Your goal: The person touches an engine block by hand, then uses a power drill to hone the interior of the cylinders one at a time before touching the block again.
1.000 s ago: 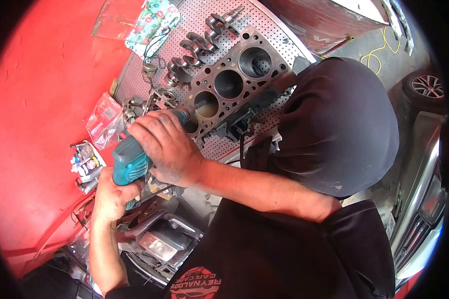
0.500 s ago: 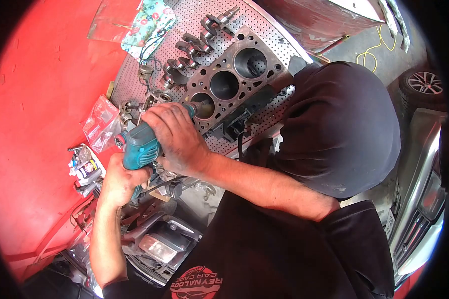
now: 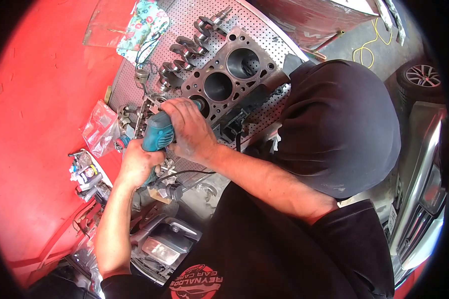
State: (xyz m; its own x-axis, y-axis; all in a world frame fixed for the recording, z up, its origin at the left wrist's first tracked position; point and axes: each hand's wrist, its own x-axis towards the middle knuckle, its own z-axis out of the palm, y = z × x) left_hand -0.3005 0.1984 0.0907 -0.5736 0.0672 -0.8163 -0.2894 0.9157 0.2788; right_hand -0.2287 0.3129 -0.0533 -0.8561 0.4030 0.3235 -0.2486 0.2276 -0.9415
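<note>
My left hand (image 3: 139, 162) is closed around the rear handle of a teal corded power drill (image 3: 160, 130). My right hand (image 3: 192, 127) wraps over the drill's front part. The drill points at the nearest bore of a metal engine block (image 3: 194, 89). Its dark front end (image 3: 198, 103) reaches into that bore, and the tool tip inside is hidden. Two further bores of the block are uncovered. A crankshaft (image 3: 184, 48) lies beside the block on a perforated metal bench (image 3: 172, 22).
A piston with rod (image 3: 142, 75), a plastic bag (image 3: 101, 124) and a flowered cloth (image 3: 142, 27) lie left of the block. A black cable (image 3: 189, 172) runs below the drill. Rounded dark cloth (image 3: 341, 129) fills the right side. A car wheel (image 3: 423, 74) stands beyond.
The drill and both hands have moved right, towards the block, and the drill's front end sits deeper in the bore. The view has shifted slightly.
</note>
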